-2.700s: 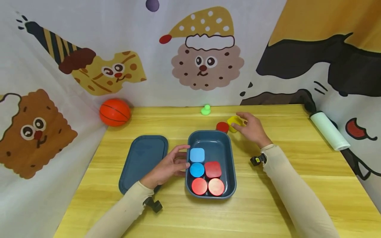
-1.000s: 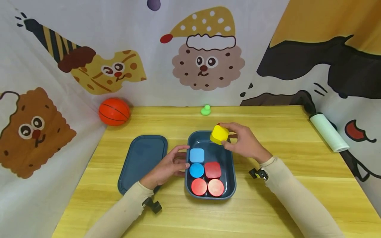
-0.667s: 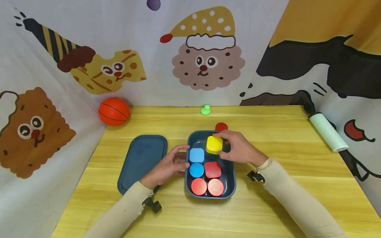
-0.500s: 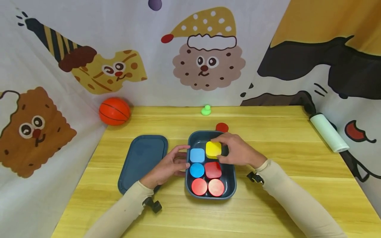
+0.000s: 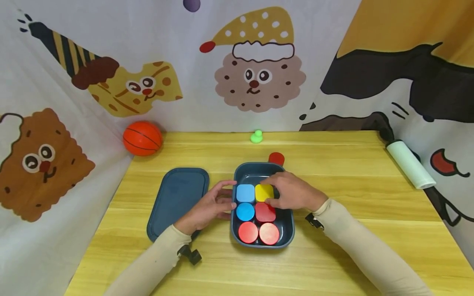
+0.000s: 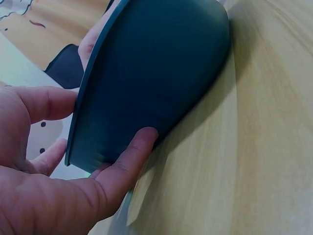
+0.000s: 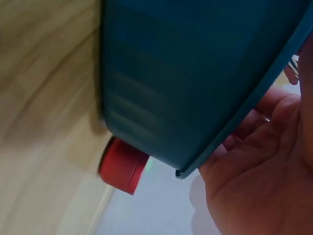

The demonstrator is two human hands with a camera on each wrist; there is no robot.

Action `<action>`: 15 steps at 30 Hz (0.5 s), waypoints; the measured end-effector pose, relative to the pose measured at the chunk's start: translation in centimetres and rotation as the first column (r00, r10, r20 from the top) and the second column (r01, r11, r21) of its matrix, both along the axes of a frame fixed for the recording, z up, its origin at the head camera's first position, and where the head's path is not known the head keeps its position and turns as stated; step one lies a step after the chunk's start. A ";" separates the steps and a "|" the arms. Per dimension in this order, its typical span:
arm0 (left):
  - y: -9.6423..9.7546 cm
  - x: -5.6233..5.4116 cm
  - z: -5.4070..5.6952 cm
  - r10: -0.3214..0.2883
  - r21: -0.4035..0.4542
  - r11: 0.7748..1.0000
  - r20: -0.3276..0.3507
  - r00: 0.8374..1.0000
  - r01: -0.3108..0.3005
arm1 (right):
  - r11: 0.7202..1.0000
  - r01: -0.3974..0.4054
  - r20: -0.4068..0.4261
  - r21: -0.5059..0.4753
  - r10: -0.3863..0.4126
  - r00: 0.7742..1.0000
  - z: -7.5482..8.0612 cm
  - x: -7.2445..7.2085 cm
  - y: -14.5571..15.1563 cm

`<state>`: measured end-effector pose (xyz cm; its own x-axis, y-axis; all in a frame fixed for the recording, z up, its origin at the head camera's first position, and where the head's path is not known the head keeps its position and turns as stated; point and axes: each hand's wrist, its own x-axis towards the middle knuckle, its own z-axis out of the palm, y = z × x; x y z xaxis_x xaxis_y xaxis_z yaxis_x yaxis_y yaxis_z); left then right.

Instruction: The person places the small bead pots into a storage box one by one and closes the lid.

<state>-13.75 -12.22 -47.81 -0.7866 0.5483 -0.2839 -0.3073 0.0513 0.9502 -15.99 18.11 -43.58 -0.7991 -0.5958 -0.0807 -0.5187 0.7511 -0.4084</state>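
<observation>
A dark blue-grey box (image 5: 283,218) stands on the table. Against its left wall and rim rest the extended fingers of my left hand (image 5: 207,206); the left wrist view shows fingertips on the outer wall (image 6: 156,63). My right hand (image 5: 294,191) reaches over the right rim and pinches a yellow rounded-square block (image 5: 264,193) inside the box. Around it lie a light blue square block (image 5: 245,193), a blue round block (image 5: 245,211), a red square block (image 5: 265,211) and two red round blocks (image 5: 248,232). In the right wrist view, the box wall hides the fingertips.
Behind the box stands a red cylinder (image 5: 276,158). A flat dark lid (image 5: 179,199) lies left of it. Farther back are an orange ball (image 5: 142,138) and a green duck-like toy (image 5: 256,137). A pale roll (image 5: 411,164) lies at the right edge.
The right hand has picked up the yellow block from behind the box and carried it left and down into the box, beside the light blue block. The left hand has stayed at the box.
</observation>
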 end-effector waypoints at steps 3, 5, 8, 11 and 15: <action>0.0 0.0 0.1 -0.001 0.003 1.000 0.001 1.000 0.001 | 1.000 0.002 -0.010 -0.002 -0.002 1.000 0.1 -0.1 0.0; 0.1 0.0 0.1 -0.003 0.004 1.000 0.001 1.000 0.003 | 1.000 0.017 -0.014 -0.016 -0.017 1.000 0.2 -0.2 0.1; 0.1 0.0 0.1 -0.006 0.005 1.000 -0.001 1.000 0.006 | 0.997 0.036 -0.011 -0.070 -0.037 0.999 0.5 -0.3 0.4; 0.0 0.0 0.0 -0.005 0.006 1.000 -0.004 1.000 0.005 | 0.989 0.052 -0.013 -0.141 -0.055 0.998 0.8 -0.5 0.8; 0.0 0.0 -0.1 -0.002 0.008 1.000 -0.004 1.000 0.002 | 0.968 0.067 -0.033 -0.241 -0.077 0.996 1.1 -1.1 1.4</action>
